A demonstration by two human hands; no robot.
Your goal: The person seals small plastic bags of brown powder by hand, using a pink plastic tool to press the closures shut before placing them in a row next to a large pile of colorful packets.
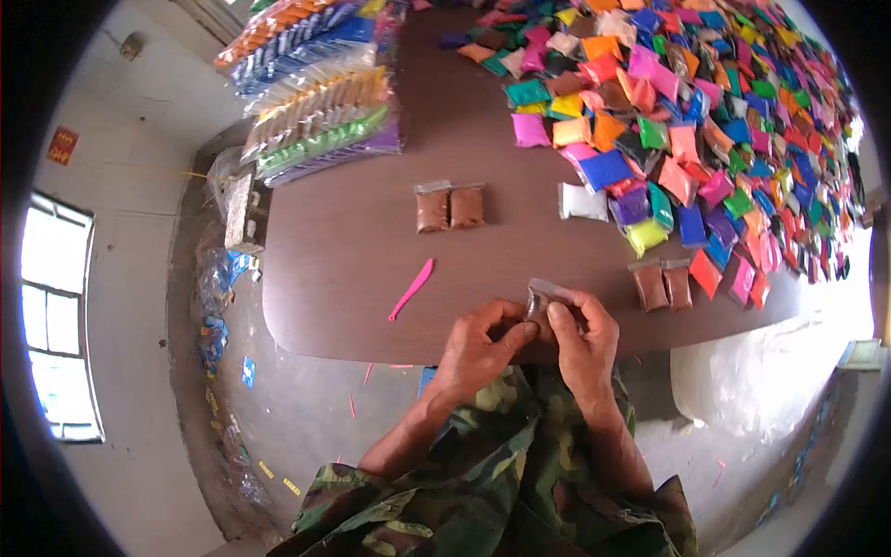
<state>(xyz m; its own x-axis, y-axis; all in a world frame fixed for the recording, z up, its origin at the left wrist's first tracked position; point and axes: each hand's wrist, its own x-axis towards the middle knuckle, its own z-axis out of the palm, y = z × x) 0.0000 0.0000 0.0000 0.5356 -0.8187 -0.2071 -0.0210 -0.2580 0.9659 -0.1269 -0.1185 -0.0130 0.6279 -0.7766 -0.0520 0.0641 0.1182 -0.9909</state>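
Observation:
Near the table's front edge, my left hand [483, 345] and my right hand [585, 343] pinch a small clear plastic bag [548, 290] between them. Something dark brown shows inside it, partly covered by my fingers. Ahead and to the left, two packets of brown clay [450, 207] lie side by side. A pink plastic knife [411, 291] rests on the tabletop left of my hands. Two more brown packets [662, 285] lie to the right, near the edge of a large pile of coloured packets [650, 130].
Stacked bags of coloured packets [320, 121] stand at the table's back left. A white packet [583, 202] borders the pile. Below the table's right side is a big translucent plastic bag [742, 381]. Scraps and wrappers [248, 371] litter the floor at left, by a window [58, 316].

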